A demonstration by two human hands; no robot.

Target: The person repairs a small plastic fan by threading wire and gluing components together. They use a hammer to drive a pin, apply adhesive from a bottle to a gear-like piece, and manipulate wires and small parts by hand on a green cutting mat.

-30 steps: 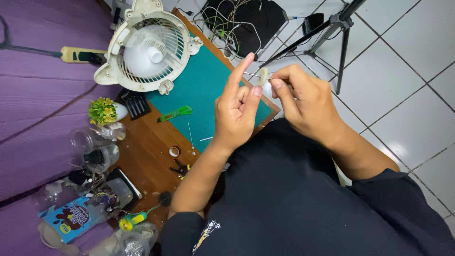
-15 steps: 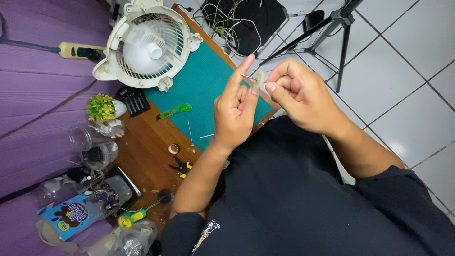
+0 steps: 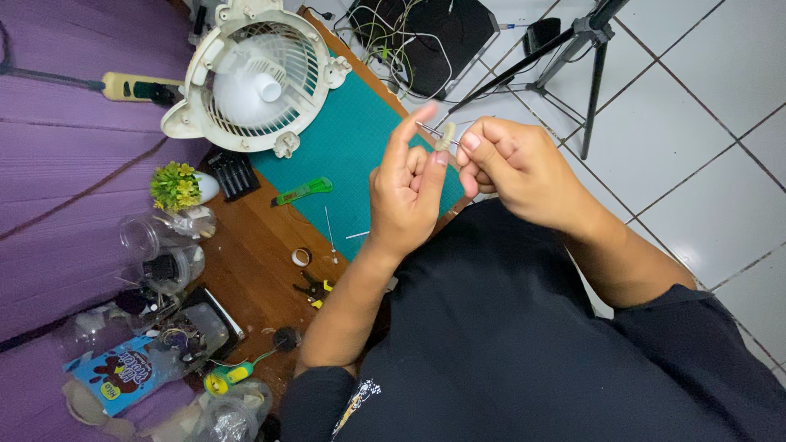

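Observation:
My left hand (image 3: pixel 407 190) and my right hand (image 3: pixel 514 169) are raised together above the near edge of a green cutting mat (image 3: pixel 344 151). Between their fingertips they hold a small pale round part (image 3: pixel 445 136) threaded on a thin metal pin (image 3: pixel 427 128). The left index finger points up beside the pin. The right thumb and forefinger pinch the round part. On the mat below lie a green utility knife (image 3: pixel 304 191) and two thin metal rods (image 3: pixel 329 229).
A white fan housing with a grille (image 3: pixel 255 75) lies at the mat's far end. The wooden table (image 3: pixel 254 262) carries a small potted plant (image 3: pixel 178 186), clear jars (image 3: pixel 160 245), a tape ring (image 3: pixel 301 257), pliers (image 3: pixel 315 289) and a yellow-green screwdriver (image 3: pixel 233 375). A tripod (image 3: pixel 573 49) stands on the tiled floor.
Both hands shifted slightly left and down in view, staying together. The right fingers closed in on the small part at the left fingertips.

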